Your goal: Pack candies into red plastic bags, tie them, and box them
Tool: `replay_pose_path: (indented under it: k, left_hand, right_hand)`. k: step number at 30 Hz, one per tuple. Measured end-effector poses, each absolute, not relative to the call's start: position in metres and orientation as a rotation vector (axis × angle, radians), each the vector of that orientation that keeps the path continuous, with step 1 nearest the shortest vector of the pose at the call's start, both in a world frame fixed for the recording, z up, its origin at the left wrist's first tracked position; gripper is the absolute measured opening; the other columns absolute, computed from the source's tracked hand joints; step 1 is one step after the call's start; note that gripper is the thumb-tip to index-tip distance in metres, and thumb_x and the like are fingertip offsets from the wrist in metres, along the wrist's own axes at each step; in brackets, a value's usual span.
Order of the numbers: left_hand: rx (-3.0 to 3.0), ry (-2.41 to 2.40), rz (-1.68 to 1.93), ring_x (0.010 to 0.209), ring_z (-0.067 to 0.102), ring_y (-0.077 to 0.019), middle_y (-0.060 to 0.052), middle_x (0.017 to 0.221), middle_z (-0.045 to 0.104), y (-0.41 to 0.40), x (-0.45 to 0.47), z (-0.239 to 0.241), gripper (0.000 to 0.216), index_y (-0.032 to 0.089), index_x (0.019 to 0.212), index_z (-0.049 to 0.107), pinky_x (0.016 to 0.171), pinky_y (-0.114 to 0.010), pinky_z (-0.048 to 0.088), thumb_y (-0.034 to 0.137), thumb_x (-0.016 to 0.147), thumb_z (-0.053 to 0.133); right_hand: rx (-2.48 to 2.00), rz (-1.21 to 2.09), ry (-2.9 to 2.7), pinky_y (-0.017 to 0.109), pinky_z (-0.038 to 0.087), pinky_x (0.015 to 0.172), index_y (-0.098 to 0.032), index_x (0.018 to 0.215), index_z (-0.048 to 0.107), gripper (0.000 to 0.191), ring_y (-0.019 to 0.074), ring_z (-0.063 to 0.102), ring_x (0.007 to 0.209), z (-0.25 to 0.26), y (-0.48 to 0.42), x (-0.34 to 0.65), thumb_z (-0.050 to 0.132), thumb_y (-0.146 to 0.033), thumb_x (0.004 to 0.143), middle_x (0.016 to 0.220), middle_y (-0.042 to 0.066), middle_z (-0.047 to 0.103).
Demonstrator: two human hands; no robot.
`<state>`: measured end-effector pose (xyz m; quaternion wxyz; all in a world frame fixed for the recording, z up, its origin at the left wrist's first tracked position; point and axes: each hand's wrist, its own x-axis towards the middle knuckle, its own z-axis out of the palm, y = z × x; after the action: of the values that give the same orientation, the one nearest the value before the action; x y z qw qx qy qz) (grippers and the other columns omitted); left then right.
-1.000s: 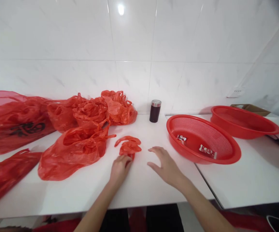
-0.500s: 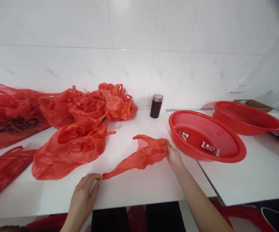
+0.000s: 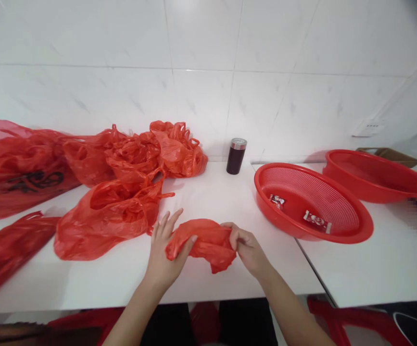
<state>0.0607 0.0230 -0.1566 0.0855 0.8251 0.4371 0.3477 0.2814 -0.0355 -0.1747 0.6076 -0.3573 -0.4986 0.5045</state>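
A crumpled red plastic bag is stretched between my hands above the white table. My right hand pinches its right end between thumb and fingers. The bag's left end lies in the crook of my left hand, with the thumb over its front and the fingers spread upward. Just left of that hand, a larger red plastic bag stuffed with crumpled plastic rests on the table.
More red bags are heaped against the wall, some with black print. A dark tumbler stands behind my hands. On the right, a red perforated basket holds two small wrapped packets; behind it sits a red basin.
My left hand has moved up and right, closer to my right hand, and its fingers have spread. The bag, stretched long before, is now bunched up between both hands.
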Motion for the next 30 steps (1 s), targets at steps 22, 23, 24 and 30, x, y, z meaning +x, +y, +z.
replay_pose_path:
  k: [22,23,24,30]
  left_hand:
    - [2.322,1.25,0.791,0.075,0.061,-0.016,-0.004,0.092,0.058,0.018,0.076,-0.155,0.031,0.019,0.103,0.059,0.065,-0.026,0.048,0.007,0.081,0.04]
    - [2.342,1.3,0.808,0.077,0.061,-0.0166,-0.004,0.094,0.058,0.024,0.067,-0.156,0.034,0.019,0.107,0.059,0.067,-0.027,0.049,0.008,0.081,0.04]
    - [2.359,1.358,0.831,0.079,0.061,-0.0174,-0.005,0.095,0.058,0.03,0.057,-0.156,0.037,0.018,0.112,0.059,0.069,-0.028,0.049,0.008,0.081,0.04]
    - [2.414,1.685,0.707,0.077,0.062,-0.0178,-0.006,0.101,0.053,0.054,0.005,-0.161,0.058,0.026,0.129,0.058,0.063,-0.028,0.049,0.006,0.078,0.04]
  right_hand:
    - [-1.553,0.009,-2.358,0.041,0.039,0.084,-0.017,0.092,0.066,0.023,0.0203,0.059,0.069,-0.156,-0.023,0.247,0.044,-0.017,0.087,0.077,0.008,0.069]
    - [-1.636,0.019,-2.425,0.042,0.037,0.084,-0.017,0.093,0.067,0.022,0.0198,0.059,0.065,-0.155,-0.024,0.256,0.045,-0.019,0.089,0.073,0.008,0.07]
    - [-1.711,0.022,-2.467,0.042,0.035,0.083,-0.017,0.094,0.067,0.021,0.0199,0.059,0.063,-0.152,-0.025,0.265,0.047,-0.02,0.089,0.07,0.008,0.07]
    - [-2.041,-0.089,-2.303,0.042,0.03,0.08,-0.022,0.134,0.052,0.054,0.0295,0.063,0.085,-0.132,-0.037,0.308,0.06,-0.021,0.081,0.089,0.013,0.073]
